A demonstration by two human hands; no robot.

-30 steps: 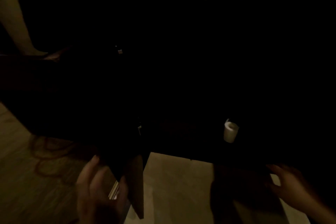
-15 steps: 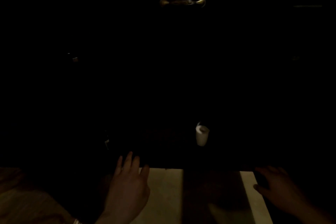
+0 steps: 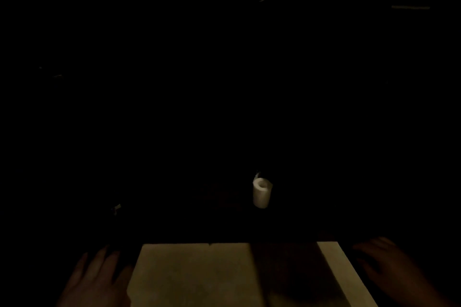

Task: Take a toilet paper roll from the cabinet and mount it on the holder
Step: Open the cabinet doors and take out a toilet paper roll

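Toilet paper roll (image 3: 261,193) upright in dark cabinet, at one o'clock from empty, spread left hand (image 3: 96,279); right hand (image 3: 389,268) apparently empty, similarly near.

Only the person's two hands show, low in a very dark view. The left hand (image 3: 97,279) is bare, with long slim fingers (image 3: 106,258) and no ring or watch that the dim light lets me make out. The right hand (image 3: 389,266) is bare too, half lost in shadow, and any sleeve is too dark to tell.
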